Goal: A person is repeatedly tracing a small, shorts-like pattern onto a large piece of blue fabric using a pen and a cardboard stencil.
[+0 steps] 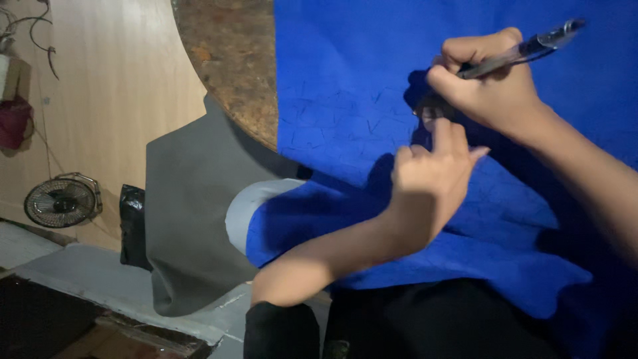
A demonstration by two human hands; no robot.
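A large sheet of bright blue fabric lies over a worn brown table and hangs down over my lap. My right hand grips a clear pen with its tip down against the fabric. Just below it, my left hand presses its extended fingers onto the blue fabric next to the pen tip. A small clear object shows between the two hands; I cannot tell what it is.
A grey sheet hangs off the table's left edge, with a pale blue piece under the blue fabric. On the floor at left stand a small fan and a black bag. A wooden wall is behind.
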